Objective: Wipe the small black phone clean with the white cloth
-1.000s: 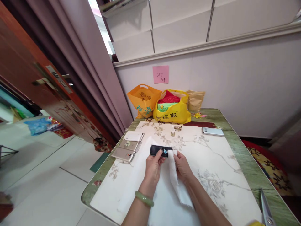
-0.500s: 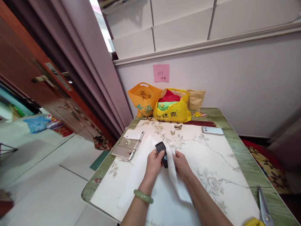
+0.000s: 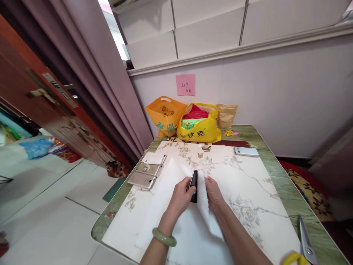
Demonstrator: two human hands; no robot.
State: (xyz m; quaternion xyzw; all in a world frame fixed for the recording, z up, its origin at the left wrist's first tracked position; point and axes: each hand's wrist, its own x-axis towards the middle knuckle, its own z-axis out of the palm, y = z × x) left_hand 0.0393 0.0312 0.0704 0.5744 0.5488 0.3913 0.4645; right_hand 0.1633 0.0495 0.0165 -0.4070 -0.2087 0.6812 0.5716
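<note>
My left hand (image 3: 182,193) is closed round a small dark mobile phone (image 3: 194,184), which is turned nearly edge-on and held upright above the table. Pinched in my right hand (image 3: 213,191) is a white cloth (image 3: 203,198) that hangs down toward me and touches the phone's right side. The fingers behind the cloth are partly hidden. Beneath both hands lies a white sheet (image 3: 162,217). A white phone (image 3: 153,158), a phone with a round panda-like picture (image 3: 147,168) and a gold phone (image 3: 141,179) lie in a row to the left.
Scissors with yellow handles (image 3: 306,246) lie at the near right. A silver phone (image 3: 246,151) rests at the right. A small bottle (image 3: 200,153) stands mid-table. An orange bag (image 3: 165,116), a yellow bag (image 3: 199,134) and a brown pouch (image 3: 227,116) stand against the wall.
The phone in my left hand has turned from showing its screen and keys to nearly edge-on. The cloth stays in my right hand against it. The whole view has shifted slightly.
</note>
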